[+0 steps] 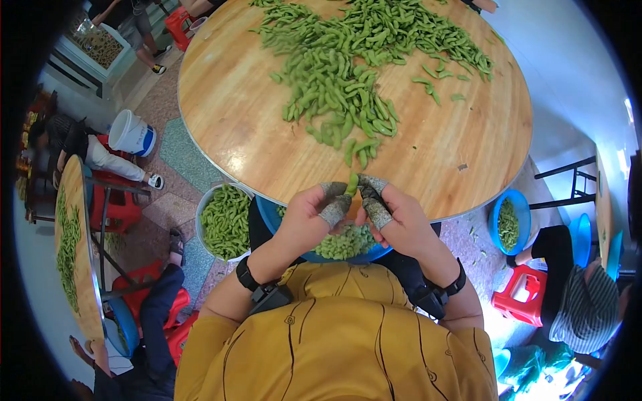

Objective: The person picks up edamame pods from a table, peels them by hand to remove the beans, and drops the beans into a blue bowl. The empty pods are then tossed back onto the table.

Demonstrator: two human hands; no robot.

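Observation:
Between my two hands, at the front edge of the round wooden table (267, 144), is one green pod (352, 183). My left hand (314, 214) pinches it from the left, with grey covers on thumb and forefinger. From the right, my right hand (391, 212) grips the same pod, its thumb and forefinger covered too. Just beyond my fingertips starts a large pile of green pods (334, 83) on the tabletop. Below my hands, in my lap, a blue basin (267, 212) holds pale green beans (346, 242), partly hidden by my hands.
A white tub of pods (227, 220) stands left of my lap. Further left are a white bucket (132, 132), red stools and a second table (85, 247) with seated people. At right are a blue basin (509, 222), a red stool (520, 296) and a person in stripes (588, 311).

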